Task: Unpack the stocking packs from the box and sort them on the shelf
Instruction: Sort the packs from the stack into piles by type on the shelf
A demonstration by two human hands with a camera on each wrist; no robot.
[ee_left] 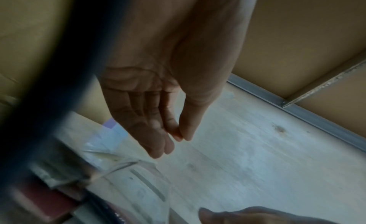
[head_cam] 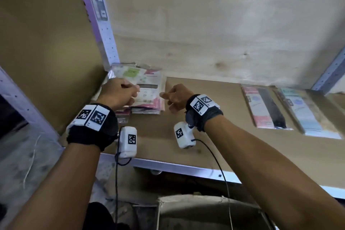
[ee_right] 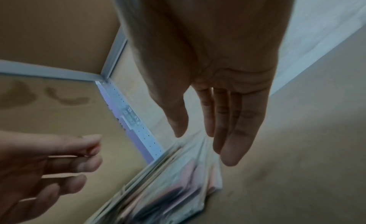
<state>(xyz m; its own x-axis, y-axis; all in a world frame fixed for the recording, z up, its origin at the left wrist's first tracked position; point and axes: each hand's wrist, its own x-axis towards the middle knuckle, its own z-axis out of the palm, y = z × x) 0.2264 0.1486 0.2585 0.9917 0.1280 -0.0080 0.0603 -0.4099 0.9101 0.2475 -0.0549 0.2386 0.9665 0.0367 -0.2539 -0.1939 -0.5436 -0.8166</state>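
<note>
Stocking packs (head_cam: 147,91) were stacked in the shelf's (head_cam: 214,117) far-left corner, presumably sorted by kind. Nothing was held: the left hand (head_cam: 119,93) and right hand (head_cam: 177,97), fingers relaxed, hovered at the pile.

Shelf stock, counted by kind.
1 stack of stocking packs (head_cam: 147,95) at the left rear corner of 1 shelf (head_cam: 214,136), pack count within it not readable; 2 separate stocking packs at the right, namely 1 pink-and-black pack (head_cam: 265,108) and 1 pale blue pack (head_cam: 306,114), side by side. 2 hands: 1 left hand (head_cam: 119,93), 1 right hand (head_cam: 177,97). 2 wrist bands with printed markers. 2 white wrist cameras. 1 cardboard box (head_cam: 205,211) below the shelf.
</note>
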